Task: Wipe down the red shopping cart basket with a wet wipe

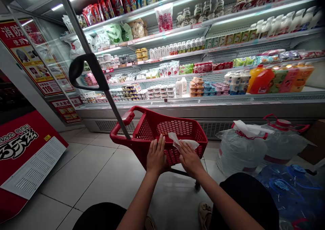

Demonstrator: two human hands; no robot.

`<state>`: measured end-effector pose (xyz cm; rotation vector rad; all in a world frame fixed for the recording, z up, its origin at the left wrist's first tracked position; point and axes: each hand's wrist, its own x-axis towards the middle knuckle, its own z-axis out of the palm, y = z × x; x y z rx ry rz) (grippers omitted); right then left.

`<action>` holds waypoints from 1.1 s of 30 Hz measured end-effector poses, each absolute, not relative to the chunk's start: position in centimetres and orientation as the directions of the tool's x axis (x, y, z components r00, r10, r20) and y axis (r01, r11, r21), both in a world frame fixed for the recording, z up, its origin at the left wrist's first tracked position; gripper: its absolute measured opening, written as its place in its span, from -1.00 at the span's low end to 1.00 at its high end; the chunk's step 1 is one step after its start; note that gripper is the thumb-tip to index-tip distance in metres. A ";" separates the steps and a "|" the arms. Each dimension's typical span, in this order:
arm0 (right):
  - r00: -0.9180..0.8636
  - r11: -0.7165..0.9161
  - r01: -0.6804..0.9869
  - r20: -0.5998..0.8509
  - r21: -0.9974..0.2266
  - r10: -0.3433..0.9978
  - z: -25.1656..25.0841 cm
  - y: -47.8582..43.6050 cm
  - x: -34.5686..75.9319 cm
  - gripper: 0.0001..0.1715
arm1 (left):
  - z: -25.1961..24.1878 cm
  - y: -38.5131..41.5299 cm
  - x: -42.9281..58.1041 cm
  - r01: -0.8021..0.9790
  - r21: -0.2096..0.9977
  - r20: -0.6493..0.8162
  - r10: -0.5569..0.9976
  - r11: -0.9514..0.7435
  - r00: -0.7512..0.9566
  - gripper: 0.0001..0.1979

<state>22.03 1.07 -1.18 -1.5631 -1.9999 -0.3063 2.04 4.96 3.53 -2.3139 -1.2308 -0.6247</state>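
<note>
A red plastic shopping basket [152, 126] on wheels stands on the tiled floor in front of me, its long grey pull handle [86, 67] raised toward the upper left. My left hand [155, 155] lies flat on the basket's near rim, fingers stretched out. My right hand [189, 159] presses a white cloth [181, 142] against the rim just to the right, fingers flat over it. Both forearms reach forward from my knees.
An open chilled shelf [203, 101] full of milk, yoghurt and juice bottles runs behind the basket. Large water jugs [241, 148] stand on the floor at right. A red cabinet panel [25, 152] leans at left. Light floor tiles [101, 172] lie between.
</note>
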 end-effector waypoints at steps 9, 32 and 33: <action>0.113 0.004 0.976 0.522 -0.217 0.846 -4.1 0.7 31.2 -0.25 | 5.6 4.4 0.9 0.890 -0.124 0.618 0.668 -0.438 0.415 -0.13; 0.055 0.078 0.976 0.581 -0.202 0.812 -2.4 2.7 25.0 -0.35 | 8.1 4.4 -3.3 0.921 -0.128 0.655 0.666 -0.367 0.356 -0.28; 0.054 0.089 0.973 0.583 -0.213 0.811 -2.2 3.1 24.2 -0.36 | 8.0 4.3 -2.8 0.923 -0.122 0.656 0.669 -0.364 0.350 -0.27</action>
